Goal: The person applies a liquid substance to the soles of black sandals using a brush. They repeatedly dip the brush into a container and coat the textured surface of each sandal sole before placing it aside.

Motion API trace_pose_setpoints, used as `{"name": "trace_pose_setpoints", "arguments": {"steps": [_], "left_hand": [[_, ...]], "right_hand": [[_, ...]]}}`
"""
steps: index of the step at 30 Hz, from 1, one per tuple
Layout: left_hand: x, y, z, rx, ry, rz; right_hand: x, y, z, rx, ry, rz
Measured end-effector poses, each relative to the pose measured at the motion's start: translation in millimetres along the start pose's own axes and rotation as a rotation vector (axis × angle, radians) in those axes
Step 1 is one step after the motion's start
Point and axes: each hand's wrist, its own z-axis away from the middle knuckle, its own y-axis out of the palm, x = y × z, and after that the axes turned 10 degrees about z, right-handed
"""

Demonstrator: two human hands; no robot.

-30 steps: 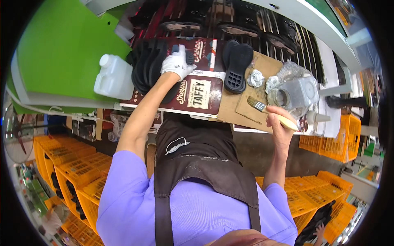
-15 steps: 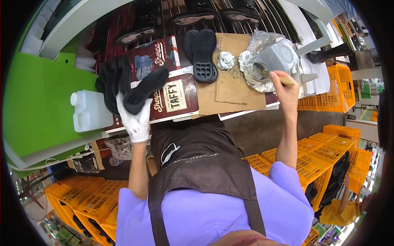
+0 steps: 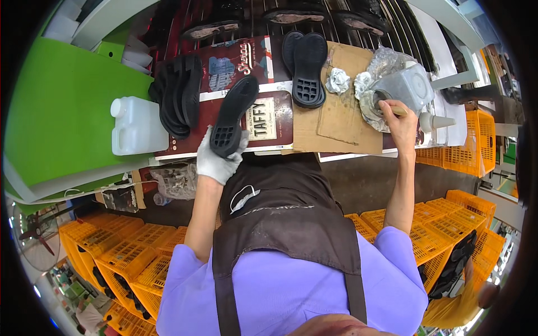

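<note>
My left hand (image 3: 216, 165), in a white glove, grips a black shoe sole (image 3: 237, 106) by its heel end, the gridded heel hollow showing. The sole is held over the near edge of the bench. In my bare right hand (image 3: 402, 124) a brush (image 3: 399, 111) with a pale wooden handle is pinched; its tip is down in an open container (image 3: 370, 106) wrapped in crumpled plastic, and the bristles are hidden. Several black soles (image 3: 178, 92) lean together left of my left hand. A pair of soles (image 3: 308, 70) lies stacked on the cardboard (image 3: 344, 120).
A white jug (image 3: 140, 126) stands at the left by a green panel (image 3: 61, 112). Right of the container are a translucent bottle (image 3: 419, 87) and a nozzle bottle (image 3: 440, 121). Crumpled white wads (image 3: 338, 81) lie on the cardboard. Shoes (image 3: 294, 15) sit on a rack; orange crates (image 3: 131, 252) stand around.
My left hand has drawn the sole to the right, away from the leaning soles, and turned it more upright. My right hand keeps the brush in the container. The whole view has shifted.
</note>
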Motion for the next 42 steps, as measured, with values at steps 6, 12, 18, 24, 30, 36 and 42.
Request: {"name": "trace_pose_setpoints", "arguments": {"steps": [6, 12, 18, 24, 30, 36, 42], "left_hand": [[27, 24, -20, -0.094, 0.059, 0.009], [33, 22, -18, 0.076, 0.080, -0.134], [56, 65, -13, 0.210, 0.069, -0.348], [66, 75, -16, 0.382, -0.041, -0.308], [75, 77, -16, 0.421, -0.076, -0.260], [79, 76, -22, 0.427, -0.096, -0.241], [90, 80, -24, 0.509, 0.060, -0.405]], "right_hand": [[7, -12, 10, -0.067, 0.245, -0.301], [-1, -17, 27, -0.102, 0.282, -0.444], [-8, -9, 39, -0.112, 0.286, -0.427], [-5, -17, 41, -0.122, 0.324, -0.390], [0, -21, 45, -0.160, 0.290, -0.462], [-4, -29, 41, -0.052, 0.001, -0.283], [0, -51, 27, 0.195, -0.241, -0.022]]}}
